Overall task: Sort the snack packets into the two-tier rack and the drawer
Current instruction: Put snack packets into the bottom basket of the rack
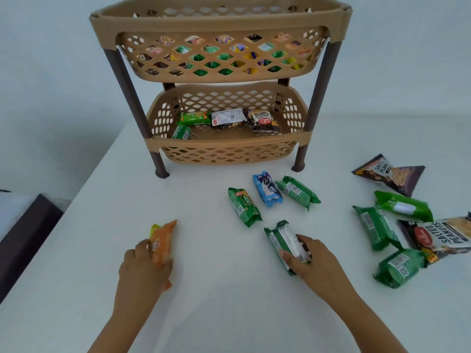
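Note:
A tan two-tier rack (224,146) with brown legs stands at the back of the white table. Its upper basket (219,72) is packed with packets seen through the lattice. The lower basket holds green biscuit packets (193,118) and two peanut packets (262,121). My left hand (145,268) grips an orange packet (161,240) near the front left. My right hand (316,261) holds a green packet (283,240) lying on the table. Two green packets (243,206) (297,192) and a blue one (267,188) lie in front of the rack.
At the right lie several green packets (374,228) and two salted peanut bags (390,174) (438,235). The white table (216,301) ends at its left edge, where a dark piece of furniture (23,238) stands lower down. No drawer is in view.

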A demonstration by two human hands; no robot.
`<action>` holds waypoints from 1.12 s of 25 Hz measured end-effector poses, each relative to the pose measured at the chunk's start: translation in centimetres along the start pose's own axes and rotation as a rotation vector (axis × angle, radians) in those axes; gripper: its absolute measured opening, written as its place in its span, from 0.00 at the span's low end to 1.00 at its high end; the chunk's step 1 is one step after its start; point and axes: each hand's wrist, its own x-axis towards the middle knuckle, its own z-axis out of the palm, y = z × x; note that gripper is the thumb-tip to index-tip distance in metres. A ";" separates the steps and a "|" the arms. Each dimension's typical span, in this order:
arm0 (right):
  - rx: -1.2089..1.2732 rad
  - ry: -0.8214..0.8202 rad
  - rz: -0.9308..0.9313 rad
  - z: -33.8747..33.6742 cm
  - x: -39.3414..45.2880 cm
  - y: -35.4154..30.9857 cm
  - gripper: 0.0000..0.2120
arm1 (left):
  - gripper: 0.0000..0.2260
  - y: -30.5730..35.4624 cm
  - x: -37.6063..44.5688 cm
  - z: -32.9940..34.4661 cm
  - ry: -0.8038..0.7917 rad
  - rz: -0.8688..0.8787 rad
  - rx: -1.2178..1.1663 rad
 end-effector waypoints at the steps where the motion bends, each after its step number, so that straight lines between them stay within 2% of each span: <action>1: 0.036 -0.009 0.010 0.0 -0.1 -0.1 0.20 | 0.26 0.2 -0.3 -0.1 -0.026 -0.018 -0.039; 3: 0.116 -0.050 0.059 -0.4 -0.2 0.0 0.09 | 0.25 0.6 -0.8 -0.3 -0.095 -0.051 -0.167; 7: 0.378 -0.177 0.206 -1.3 -0.3 0.2 0.15 | 0.23 1.5 -1.2 -0.1 -0.178 -0.089 -0.319; 9: 0.521 -0.227 0.238 -1.5 -0.3 -0.4 0.13 | 0.23 2.1 -1.0 0.1 -0.192 -0.072 -0.366; 13: 0.674 -0.286 0.173 -1.4 0.5 -2.7 0.10 | 0.23 4.1 -0.2 0.0 -0.218 -0.017 -0.440; 16: 0.687 -0.292 0.102 -1.6 2.0 -5.6 0.09 | 0.22 6.4 0.9 -0.7 -0.227 0.045 -0.491; 21: 0.565 -0.193 -0.075 -3.0 8.0 -12.6 0.07 | 0.20 12.0 6.4 -3.1 -0.131 0.166 -0.660; 24: 0.455 -0.020 -0.248 -3.0 13.1 -16.7 0.04 | 0.23 15.7 10.5 -3.7 -0.002 0.279 -0.678; 26: 0.429 0.103 -0.309 -2.4 16.4 -18.7 0.09 | 0.24 17.9 13.2 -3.5 0.114 0.328 -0.636; 28: 0.432 0.158 -0.301 -1.5 19.7 -20.2 0.17 | 0.22 19.5 15.8 -3.1 0.214 0.361 -0.527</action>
